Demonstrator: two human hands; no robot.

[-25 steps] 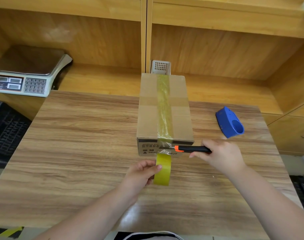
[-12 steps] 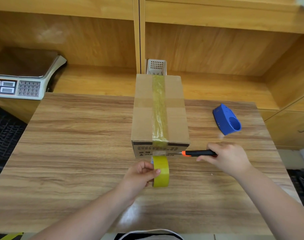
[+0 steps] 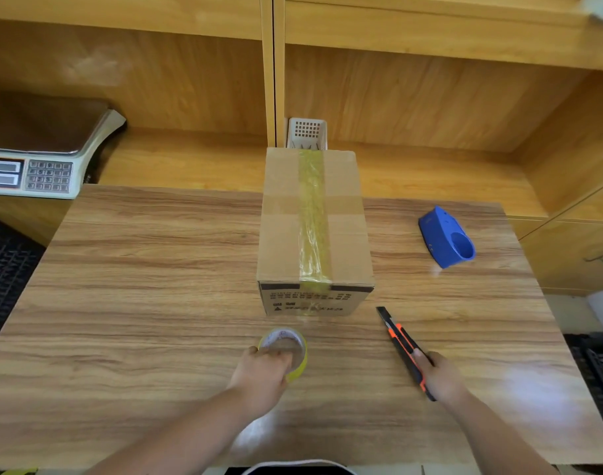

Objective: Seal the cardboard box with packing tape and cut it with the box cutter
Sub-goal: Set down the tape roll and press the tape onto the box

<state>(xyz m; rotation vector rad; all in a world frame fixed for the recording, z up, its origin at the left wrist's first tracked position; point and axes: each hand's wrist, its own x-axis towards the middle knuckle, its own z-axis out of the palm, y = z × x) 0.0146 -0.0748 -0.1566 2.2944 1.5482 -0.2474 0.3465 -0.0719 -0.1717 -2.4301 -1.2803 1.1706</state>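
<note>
Left hand point(image 3: 262, 371) grips tape roll point(image 3: 286, 347) on counter point(image 3: 149, 303); right hand point(image 3: 439, 375) holds box cutter point(image 3: 401, 344), blade out. Taped cardboard box point(image 3: 315, 228) beyond both hands.

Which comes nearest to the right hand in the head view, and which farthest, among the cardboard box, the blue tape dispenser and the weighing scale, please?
Measured from the right hand, which holds the box cutter:
1. Cardboard box, ahead and to its left, mid-table.
2. Blue tape dispenser, ahead, by the table's far right edge.
3. Weighing scale, far left, on the shelf beyond the table.

Bright even light, glare patches on table point(image 3: 138, 303), edges bowed
</note>
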